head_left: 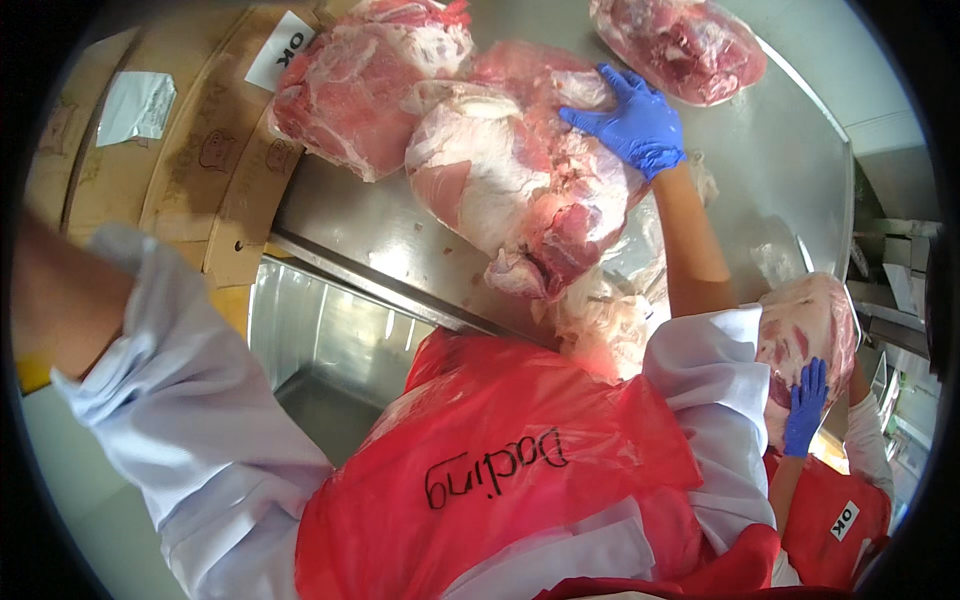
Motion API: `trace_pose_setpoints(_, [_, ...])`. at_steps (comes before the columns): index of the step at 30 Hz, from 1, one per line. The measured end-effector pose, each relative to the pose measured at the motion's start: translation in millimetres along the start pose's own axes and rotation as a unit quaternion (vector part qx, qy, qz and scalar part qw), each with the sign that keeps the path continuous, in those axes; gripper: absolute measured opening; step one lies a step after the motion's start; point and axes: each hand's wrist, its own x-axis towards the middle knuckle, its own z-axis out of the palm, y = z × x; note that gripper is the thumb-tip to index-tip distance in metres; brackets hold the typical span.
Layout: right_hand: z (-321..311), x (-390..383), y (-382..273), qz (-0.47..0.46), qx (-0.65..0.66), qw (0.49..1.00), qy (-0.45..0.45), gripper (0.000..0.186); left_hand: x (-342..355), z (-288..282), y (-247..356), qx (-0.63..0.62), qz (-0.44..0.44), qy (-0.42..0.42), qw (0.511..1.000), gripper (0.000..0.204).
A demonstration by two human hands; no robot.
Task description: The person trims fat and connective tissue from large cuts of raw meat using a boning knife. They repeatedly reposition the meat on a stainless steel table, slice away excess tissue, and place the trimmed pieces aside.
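Note:
My right hand [640, 125], in a blue glove, lies with its fingers spread on the far right side of a large raw meat cut [480, 170]. This cut is pink with pale fat and rests on the steel table [345, 225]. Touching it on the left is a second raw meat cut [355, 95]. At the far right of my hand sits another raw piece of meat [690, 50]. Crumpled clear plastic [610, 315] lies between the large cut and my red apron. My left forearm [75, 280] reaches to the left edge; the left hand itself is outside the picture.
Brown cardboard boxes [190, 120] stand at the left. A steel basin [315, 335] sits below the table's near edge. At the right, a co-worker's blue-gloved hand [805, 405] touches another meat piece [800, 330]. More thin plastic [775, 262] lies on the right of the table.

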Motion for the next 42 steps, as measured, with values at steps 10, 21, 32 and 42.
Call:
trace_pose_setpoints(10, [-14, -7, -10, -0.007, -0.014, 1.000, 0.000, 0.098, -24, -7, -62, -0.087, -0.086, -0.020, 0.992, 0.043])
trace_pose_setpoints(21, [-8, -14, 11, 0.048, -0.009, 0.999, -0.006, 0.097, -27, -2, -47, 0.101, -0.055, -0.038, 0.993, 0.032])
trace_pose_setpoints(32, [-7, -12, 9, 0.050, -0.027, 0.998, -0.028, 0.107, 23, 82, 87, 0.634, -0.364, -0.434, 0.527, 0.039])
trace_pose_setpoints(42, [-19, -15, 3, 0.062, -0.019, 0.997, -0.045, 0.102, -15, 61, 67, 0.657, -0.235, -0.432, 0.572, 0.034])
